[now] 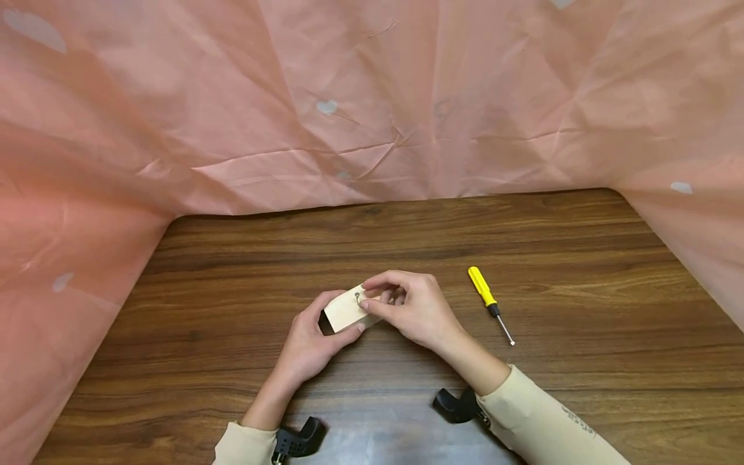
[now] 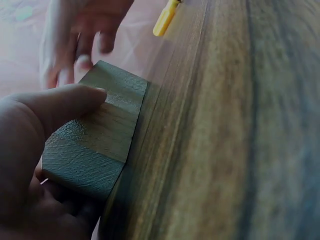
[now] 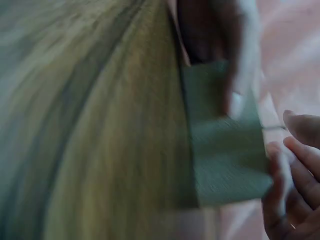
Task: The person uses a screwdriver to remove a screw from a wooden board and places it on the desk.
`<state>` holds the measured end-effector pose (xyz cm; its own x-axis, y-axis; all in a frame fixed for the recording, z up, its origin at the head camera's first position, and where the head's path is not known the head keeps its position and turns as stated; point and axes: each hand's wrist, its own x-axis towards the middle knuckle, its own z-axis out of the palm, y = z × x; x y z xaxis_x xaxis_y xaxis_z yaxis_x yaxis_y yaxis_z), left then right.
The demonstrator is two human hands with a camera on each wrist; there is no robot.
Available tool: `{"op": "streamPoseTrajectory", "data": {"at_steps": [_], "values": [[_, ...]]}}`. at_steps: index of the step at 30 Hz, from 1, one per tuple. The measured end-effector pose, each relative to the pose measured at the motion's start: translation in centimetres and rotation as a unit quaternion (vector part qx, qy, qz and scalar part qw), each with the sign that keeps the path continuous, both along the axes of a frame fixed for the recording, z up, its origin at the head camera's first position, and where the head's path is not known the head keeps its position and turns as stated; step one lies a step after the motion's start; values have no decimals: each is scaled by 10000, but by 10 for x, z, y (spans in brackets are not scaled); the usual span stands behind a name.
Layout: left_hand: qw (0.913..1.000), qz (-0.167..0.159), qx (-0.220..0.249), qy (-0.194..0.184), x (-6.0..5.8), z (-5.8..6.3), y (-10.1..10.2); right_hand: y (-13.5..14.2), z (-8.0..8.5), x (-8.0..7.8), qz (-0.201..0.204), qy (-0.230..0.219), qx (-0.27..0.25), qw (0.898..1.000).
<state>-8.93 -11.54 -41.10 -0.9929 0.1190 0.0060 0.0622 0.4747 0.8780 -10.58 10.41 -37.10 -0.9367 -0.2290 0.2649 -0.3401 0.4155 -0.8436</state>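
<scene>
My left hand (image 1: 314, 336) grips a pale wooden block (image 1: 344, 312) at its left end, thumb along the near side. In the left wrist view the left thumb (image 2: 75, 102) presses on the block's face. A small metal screw (image 1: 357, 296) stands up from the block's top; its thin shank (image 3: 274, 128) shows in the right wrist view. My right hand (image 1: 415, 310) is over the block's right part, thumb and forefinger spread apart right at the screw. The remaining right fingers bend loosely by the block's right end.
A screwdriver (image 1: 483, 288) with a yellow handle lies on the brown wooden table (image 1: 232, 258), right of my hands. Pink cloth (image 1: 372, 97) with pale hearts hangs around the back and sides. Black wrist mounts (image 1: 456, 405) sit at both sleeves.
</scene>
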Motion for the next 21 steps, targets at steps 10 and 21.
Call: {"op": "streamPoseTrajectory", "data": {"at_steps": [10, 21], "values": [[9998, -168, 66, -33, 1, 4, 7, -13, -9, 1, -401, 8, -443, 9982], [9999, -132, 10, -12, -1, 3, 14, 36, -6, 4, -1534, -619, -265, 9859]]}}
